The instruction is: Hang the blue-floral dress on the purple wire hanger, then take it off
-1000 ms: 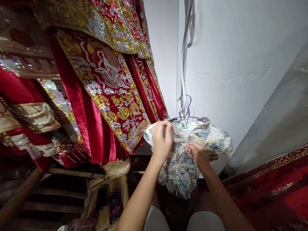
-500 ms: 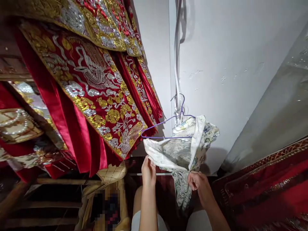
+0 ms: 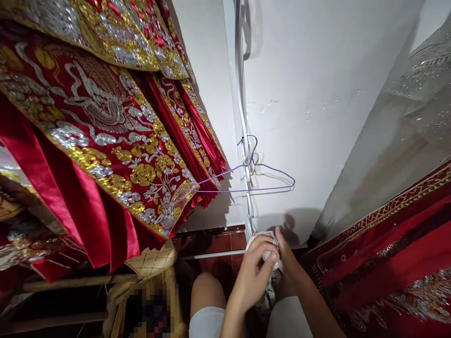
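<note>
Low in front of my knees, a white garment with a floral print is bunched up between both hands. My left hand curls over it from the left, fingers bent around the cloth. On the other side my right hand presses against the bundle, partly hidden behind it and the left hand. The garment's lower end hangs down between my legs. Above my hands, a purple wire hanger hangs bare from a white cord by the wall.
A red costume with gold and silver embroidery hangs at left, touching the hanger's left end. Below it stand a wooden frame and a padded seat. Sheer glittery fabric and red embroidered cloth fill the right side. Behind is a white wall.
The floral garment has come off the purple hanger and moved down. My hands have come together around it, crumpling it. The view has shifted slightly right.
</note>
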Demonstrator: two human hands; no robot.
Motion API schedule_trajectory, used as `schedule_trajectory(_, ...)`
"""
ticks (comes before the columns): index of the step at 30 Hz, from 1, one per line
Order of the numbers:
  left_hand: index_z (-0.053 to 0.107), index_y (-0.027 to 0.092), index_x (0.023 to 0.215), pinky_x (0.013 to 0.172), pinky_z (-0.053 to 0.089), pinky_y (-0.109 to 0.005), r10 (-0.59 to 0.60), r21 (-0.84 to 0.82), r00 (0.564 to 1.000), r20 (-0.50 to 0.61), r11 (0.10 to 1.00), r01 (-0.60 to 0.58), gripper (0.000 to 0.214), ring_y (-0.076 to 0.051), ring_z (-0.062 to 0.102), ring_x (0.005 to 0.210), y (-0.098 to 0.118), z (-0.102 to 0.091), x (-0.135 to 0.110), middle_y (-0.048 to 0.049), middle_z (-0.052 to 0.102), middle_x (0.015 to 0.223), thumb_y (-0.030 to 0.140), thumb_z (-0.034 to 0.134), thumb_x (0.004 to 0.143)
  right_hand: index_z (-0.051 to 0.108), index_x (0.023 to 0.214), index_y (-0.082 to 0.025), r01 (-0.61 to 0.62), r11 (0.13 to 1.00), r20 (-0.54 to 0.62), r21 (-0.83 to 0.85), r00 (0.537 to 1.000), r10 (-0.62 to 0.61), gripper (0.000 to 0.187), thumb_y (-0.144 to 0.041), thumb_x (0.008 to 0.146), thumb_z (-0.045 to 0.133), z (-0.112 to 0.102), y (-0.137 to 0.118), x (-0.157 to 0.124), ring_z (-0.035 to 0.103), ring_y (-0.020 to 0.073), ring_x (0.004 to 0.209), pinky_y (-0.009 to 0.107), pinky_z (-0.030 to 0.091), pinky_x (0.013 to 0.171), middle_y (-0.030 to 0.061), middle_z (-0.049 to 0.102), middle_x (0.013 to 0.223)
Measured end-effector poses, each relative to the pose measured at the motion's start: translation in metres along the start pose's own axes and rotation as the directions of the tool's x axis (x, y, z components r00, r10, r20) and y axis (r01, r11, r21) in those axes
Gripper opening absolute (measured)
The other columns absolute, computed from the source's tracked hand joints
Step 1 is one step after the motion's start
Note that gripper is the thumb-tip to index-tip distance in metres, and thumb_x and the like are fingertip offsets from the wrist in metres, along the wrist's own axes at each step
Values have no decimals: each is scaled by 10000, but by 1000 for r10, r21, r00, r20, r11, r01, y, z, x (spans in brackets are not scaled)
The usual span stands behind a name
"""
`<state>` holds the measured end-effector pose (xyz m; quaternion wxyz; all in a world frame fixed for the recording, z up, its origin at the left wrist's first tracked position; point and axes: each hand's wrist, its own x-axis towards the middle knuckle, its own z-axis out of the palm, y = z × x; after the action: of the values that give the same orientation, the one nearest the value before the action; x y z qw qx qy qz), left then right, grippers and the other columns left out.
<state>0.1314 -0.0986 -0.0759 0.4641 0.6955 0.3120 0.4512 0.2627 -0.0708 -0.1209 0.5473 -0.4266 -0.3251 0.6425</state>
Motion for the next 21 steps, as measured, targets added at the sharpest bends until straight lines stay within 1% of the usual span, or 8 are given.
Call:
schedule_trajectory(4,691,250,957,1199,302,-470,94,323,981,172,935,-147,190,-277,455,1365,23,-13,-1,-80,647,1166,266,509,1011,626,733,-216,-161,984,136,82,979,149,490,-698,699,706,18,-27,-2,622,202,716,310,515,727,19,633,684)
schedule_trajectory(6,681,272,1108,1219,277,-491,138,365,980,145,913,-182,174,-285,426,1404,27,-31,2,-83,644,1233,294,546,1000,642,758,-216,-192,981,207,-16,959,191,336,-535,709,736,21,-36,-2,612,193,705,294,494,677,14,646,703)
schedule_trajectory(10,452,257,1463,1183,351,-464,83,320,993,84,941,-106,459,-281,451,1401,22,-66,10,-127,515,1489,407,472,1029,654,713,-209,-274,928,241,-251,911,335,131,-256,634,746,29,-60,-2,529,153,578,266,392,537,-22,603,612)
schedule_trajectory(12,493,249,1444,1201,325,-482,22,326,977,212,941,-92,448,-286,463,1396,14,-74,8,-123,522,1504,434,394,1047,666,715,-198,-235,864,312,-445,864,395,128,-245,621,740,36,-82,-5,516,142,586,260,371,541,-23,604,623)
schedule_trajectory(14,623,255,1307,1246,223,-522,-33,392,931,365,912,-121,381,-295,500,1359,3,-74,0,-98,600,1432,448,466,1019,646,670,-184,-65,769,455,-635,774,441,140,-282,637,740,42,-106,-9,489,132,594,260,355,553,-25,580,619)
schedule_trajectory(16,707,247,1112,1264,150,-539,-108,481,892,439,867,-132,274,-290,571,1263,-8,-75,-11,-75,691,1285,439,586,960,609,639,-176,187,674,561,-714,729,392,169,-292,672,727,43,-127,-14,456,123,602,253,332,554,-35,536,612)
schedule_trajectory(18,706,225,926,1252,191,-536,-191,549,883,428,831,-87,208,-252,655,1068,-17,-82,-22,-47,744,1061,419,630,925,609,697,-180,392,551,576,-737,790,210,108,-252,702,690,37,-141,-14,446,122,615,240,320,554,-47,510,625)
schedule_trajectory(21,606,201,723,1222,257,-537,-286,642,904,318,766,17,280,-169,634,742,-19,-107,-30,27,668,730,394,596,925,667,931,-212,451,402,422,-797,892,-162,177,-237,764,613,18,-148,2,498,150,621,242,370,568,-36,568,682)
